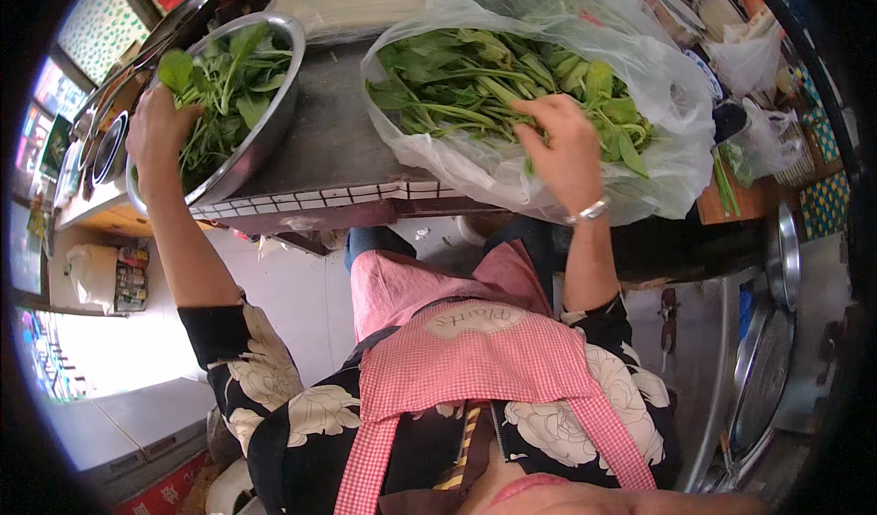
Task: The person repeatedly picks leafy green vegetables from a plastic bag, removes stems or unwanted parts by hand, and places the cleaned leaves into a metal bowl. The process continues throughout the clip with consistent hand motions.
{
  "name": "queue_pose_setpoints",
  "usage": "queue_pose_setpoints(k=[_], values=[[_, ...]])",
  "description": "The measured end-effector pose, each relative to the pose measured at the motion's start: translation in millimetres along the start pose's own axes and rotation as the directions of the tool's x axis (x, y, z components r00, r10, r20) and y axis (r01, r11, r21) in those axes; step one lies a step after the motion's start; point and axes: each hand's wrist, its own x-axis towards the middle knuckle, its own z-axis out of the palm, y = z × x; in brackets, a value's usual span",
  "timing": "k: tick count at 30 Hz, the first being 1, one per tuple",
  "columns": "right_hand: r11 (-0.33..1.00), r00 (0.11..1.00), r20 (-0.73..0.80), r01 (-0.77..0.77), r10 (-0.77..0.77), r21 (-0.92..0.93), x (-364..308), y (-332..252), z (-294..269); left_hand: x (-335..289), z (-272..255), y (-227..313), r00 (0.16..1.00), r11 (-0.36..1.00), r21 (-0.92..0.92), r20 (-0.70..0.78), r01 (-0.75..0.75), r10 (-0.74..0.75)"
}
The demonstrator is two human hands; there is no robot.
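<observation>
At the upper left, a wide metal bowl (pixel 290 81) holds leafy greens (pixel 233 81). My left hand (pixel 163 131) is at the bowl's left side, closed around some of those greens; a round leaf pokes up beyond its knuckles, and most fingers are hidden. On the right lies a large clear plastic bag (pixel 667 163), its mouth spread wide over a heap of long-stemmed greens (pixel 457 90). Over the stems at the heap's near side is my right hand (pixel 562 140), thumb and forefinger apart, with a bracelet on the wrist.
The bowl and bag rest on a dark table (pixel 329 122) with a checked front edge (pixel 320 197). A plastic-wrapped pale package (pixel 352 3) sits behind. Pans and dishes crowd the far left. A wooden board (pixel 722 206) and more bags are at right; metal pans (pixel 763 378) stand below.
</observation>
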Motion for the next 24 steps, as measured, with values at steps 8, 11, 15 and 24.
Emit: queue_pose_setpoints(k=[8, 11, 15, 24], values=[[0.948, 0.969, 0.238, 0.012, 0.068, -0.318, 22, -21, 53, -113, 9, 112, 0.659, 0.513, -0.430, -0.606, -0.743, 0.446], [0.988, 0.996, 0.065, -0.054, 0.064, -0.144, 25, -17, 45, -150, 22, 151, 0.636, 0.134, -0.724, -0.484, -0.677, 0.601], [0.889, 0.963, -0.038, -0.233, 0.269, 0.393, 34, -11, 26, -179, 37, 191, 0.601, -0.067, -0.855, -0.415, -0.514, 0.683], [0.699, 0.953, 0.116, -0.284, 0.278, 0.656, 12, -27, 9, -191, 48, 252, 0.756, -0.408, -0.825, 0.034, 0.391, 0.653]])
